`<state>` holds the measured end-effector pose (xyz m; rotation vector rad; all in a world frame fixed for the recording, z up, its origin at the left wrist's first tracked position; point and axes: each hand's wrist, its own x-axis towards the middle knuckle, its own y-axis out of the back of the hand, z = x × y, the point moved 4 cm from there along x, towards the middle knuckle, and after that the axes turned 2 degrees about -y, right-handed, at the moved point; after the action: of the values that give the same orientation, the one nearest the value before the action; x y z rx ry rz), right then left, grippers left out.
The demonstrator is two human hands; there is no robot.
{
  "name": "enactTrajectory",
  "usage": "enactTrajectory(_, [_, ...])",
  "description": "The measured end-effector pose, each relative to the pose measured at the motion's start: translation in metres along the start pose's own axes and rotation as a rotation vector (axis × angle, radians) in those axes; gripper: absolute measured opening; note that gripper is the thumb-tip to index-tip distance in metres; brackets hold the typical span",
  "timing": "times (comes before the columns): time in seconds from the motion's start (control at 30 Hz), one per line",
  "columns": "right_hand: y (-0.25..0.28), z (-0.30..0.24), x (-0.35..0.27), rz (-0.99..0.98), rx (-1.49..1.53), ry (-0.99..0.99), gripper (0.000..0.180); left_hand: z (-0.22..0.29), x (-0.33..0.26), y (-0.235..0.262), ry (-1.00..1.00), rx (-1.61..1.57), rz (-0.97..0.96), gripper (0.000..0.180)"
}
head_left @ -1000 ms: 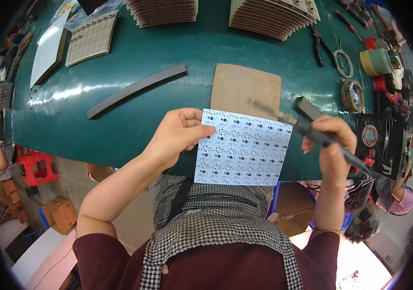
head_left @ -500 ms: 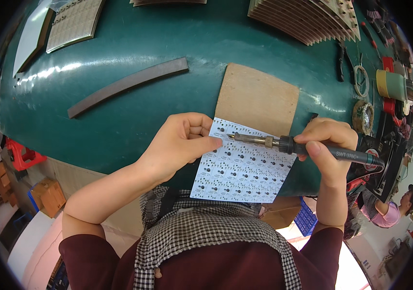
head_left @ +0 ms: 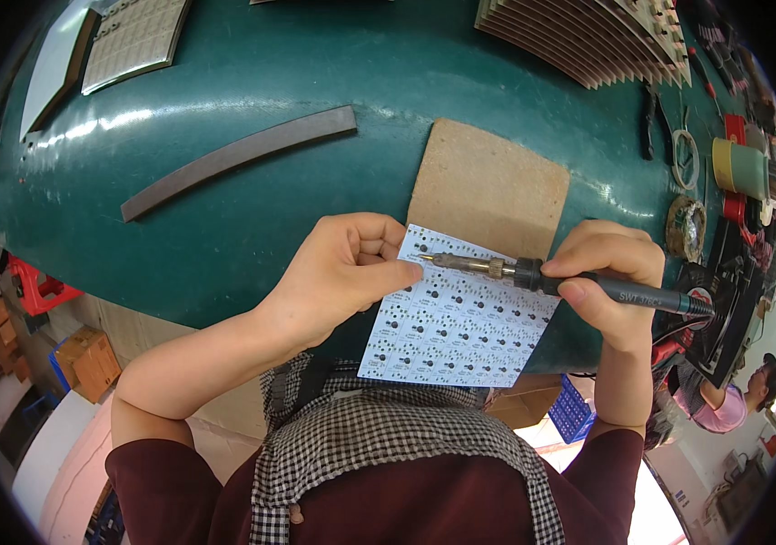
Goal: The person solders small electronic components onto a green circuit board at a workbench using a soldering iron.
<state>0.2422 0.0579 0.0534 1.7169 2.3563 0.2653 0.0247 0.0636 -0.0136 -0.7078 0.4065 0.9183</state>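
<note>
My left hand (head_left: 351,263) pinches the upper left edge of a white circuit board panel (head_left: 460,322), thumb on top and fingers curled behind. Rows of small black round parts cover the panel, which tilts over the table's near edge. A soldering iron (head_left: 578,283) with a dark handle is gripped in my right hand (head_left: 610,282). Its metal tip points left and lies over the panel's upper left part, close to my left thumb; whether it touches cannot be made out. Beyond the panel, a brown square board (head_left: 492,182) lies flat, partly covered by it.
A curved grey strip (head_left: 238,162) lies on the green table (head_left: 252,68). Stacked panels (head_left: 588,41) stand at the far right, and more boards (head_left: 136,41) at the far left. Along the right edge are a tape roll (head_left: 686,227), a green container (head_left: 744,168) and tools. Another person (head_left: 724,404) is behind at right.
The soldering iron's tip has shifted slightly left across the panel, along with my right hand. My left hand keeps its grip on the panel. The whole view has shifted a little.
</note>
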Motion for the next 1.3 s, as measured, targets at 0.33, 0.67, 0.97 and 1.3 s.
enactTrajectory(0.33, [-0.001,-0.010,0.008,-0.103,-0.037,0.024,0.018,0.000,0.000,-0.001,0.004,0.007,0.012,0.006])
enactTrajectory(0.67, [0.010,-0.008,0.001,-0.026,-0.018,0.007,0.017,-0.001,0.001,0.001,0.011,0.016,-0.003,0.011])
enactTrajectory(0.97, [-0.004,-0.014,0.006,-0.098,-0.067,0.062,0.019,-0.001,0.001,-0.001,-0.004,-0.018,-0.009,0.008])
enactTrajectory(1.3, [0.012,-0.026,0.000,0.024,-0.071,0.172,0.031,-0.001,0.000,0.001,-0.020,0.007,-0.001,0.007])
